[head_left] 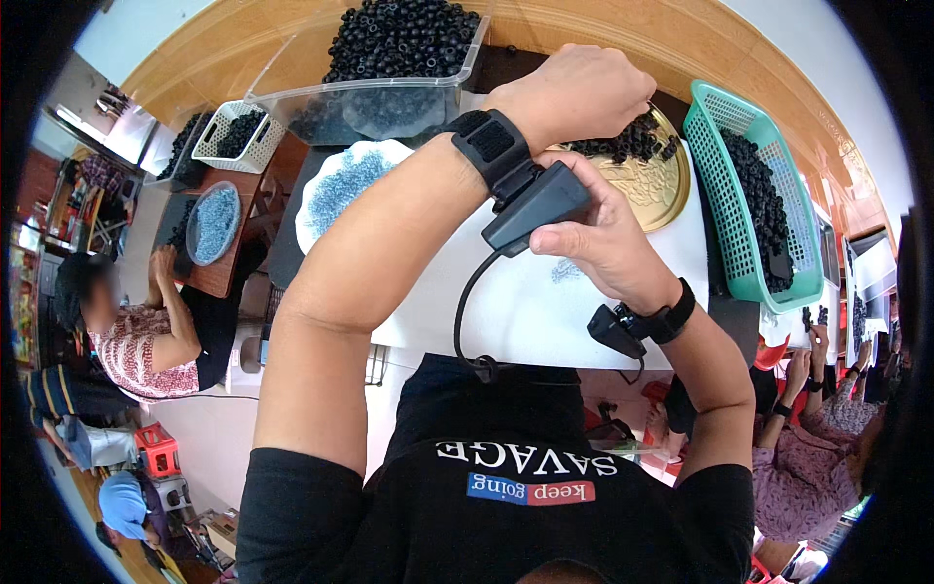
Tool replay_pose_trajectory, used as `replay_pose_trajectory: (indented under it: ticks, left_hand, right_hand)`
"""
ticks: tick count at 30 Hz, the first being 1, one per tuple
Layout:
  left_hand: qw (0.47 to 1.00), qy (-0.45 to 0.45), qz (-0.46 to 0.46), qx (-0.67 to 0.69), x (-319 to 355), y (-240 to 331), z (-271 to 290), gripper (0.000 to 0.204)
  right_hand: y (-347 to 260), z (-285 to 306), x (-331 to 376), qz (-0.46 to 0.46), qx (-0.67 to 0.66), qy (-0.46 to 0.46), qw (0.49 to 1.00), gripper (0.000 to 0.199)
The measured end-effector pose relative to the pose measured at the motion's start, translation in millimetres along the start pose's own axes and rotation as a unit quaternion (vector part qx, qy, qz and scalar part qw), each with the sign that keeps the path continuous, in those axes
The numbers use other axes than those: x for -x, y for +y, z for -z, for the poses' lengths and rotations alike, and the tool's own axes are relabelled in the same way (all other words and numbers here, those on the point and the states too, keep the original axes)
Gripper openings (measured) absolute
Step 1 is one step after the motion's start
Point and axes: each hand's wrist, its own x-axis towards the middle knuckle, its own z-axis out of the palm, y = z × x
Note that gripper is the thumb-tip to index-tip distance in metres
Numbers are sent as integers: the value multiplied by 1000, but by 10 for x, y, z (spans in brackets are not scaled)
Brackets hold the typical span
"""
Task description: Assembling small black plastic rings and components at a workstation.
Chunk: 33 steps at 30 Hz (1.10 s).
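My left hand (579,92) is curled, knuckles up, near a round gold tray (671,195); its fingertips and anything in them are hidden. A black strap circles that wrist and carries a black box-shaped device (538,206) with a cable. My right hand (613,229) grips this device, thumb at its lower edge and fingers at its far side. The gold tray holds small black parts (632,141) and lies partly behind my hands. To the left, under my left forearm, a white scalloped plate (309,200) holds small blue-grey pieces (350,185).
A clear plastic bin (365,109) of black ring-shaped parts stands at the back. At right is a green basket (744,258) of black parts. White sheet (525,311) covers the tabletop. A co-worker (146,331) sits at left; more people (817,457) work at right.
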Motion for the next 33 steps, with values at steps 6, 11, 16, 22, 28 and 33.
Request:
replay_pose_trajectory:
  ticks: [6,11,16,22,28,33]
  left_hand:
    - [994,34,7,-100,-11,-12,10,14]
    - [963,70,165,201,-32,55,-17,15]
    - [576,91,318,747,-64,-69,-8,21]
    - [693,142,333,624,108,-222,-169,25]
    - [893,135,258,342,119,80,172,24]
    - [484,102,271,826,179,-96,180,25]
  right_hand:
    - [38,21,9,-12,-32,3,999,58]
    - [69,53,-16,53,109,4,993,63]
    - [77,52,-7,99,194,0,976,66]
    - [-106,62,-47,76,197,-12,977,61]
    - [-76,-55,-17,59,156,8,986,56]
    - [-25,-43,-19,89,112,-4,990,50]
